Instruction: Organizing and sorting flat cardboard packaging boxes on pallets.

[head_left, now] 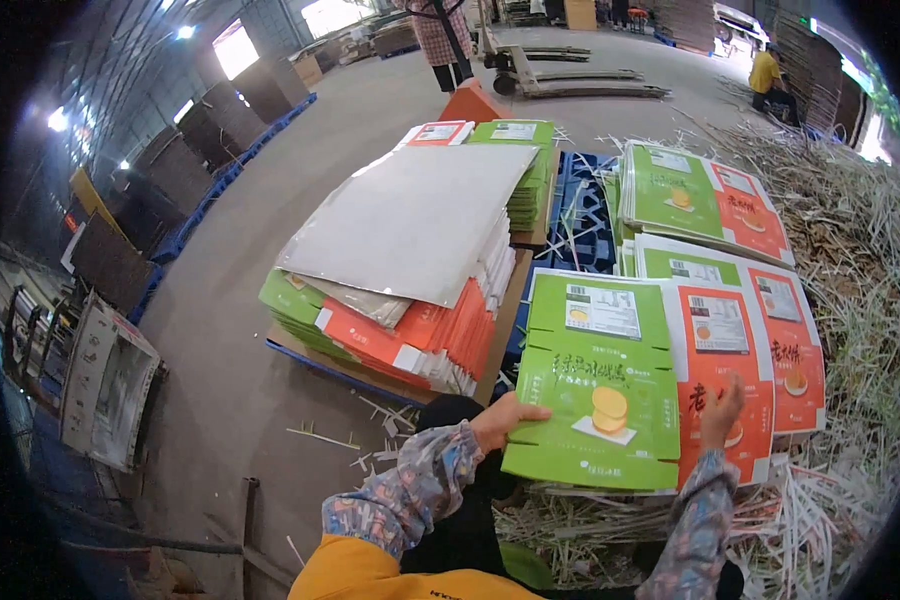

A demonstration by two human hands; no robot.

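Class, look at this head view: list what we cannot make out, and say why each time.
All in the head view:
- Left hand: most fingers, hidden behind the green panel it grips.
- Pile: most of its top, covered by the white sheet.
- Standing person: head, cut off by the upper edge.
- Far person in yellow: hands' activity, too small.

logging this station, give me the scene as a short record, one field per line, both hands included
left hand: gripping the left edge of the green printed sheet, thumb on top
right hand: over the orange printed panel, contact unclear
left stack: green and orange sheets under a large white sheet
between stacks: blue pallet
right side: heap of paper strips
background: pallet jack; person in yellow top, at far right
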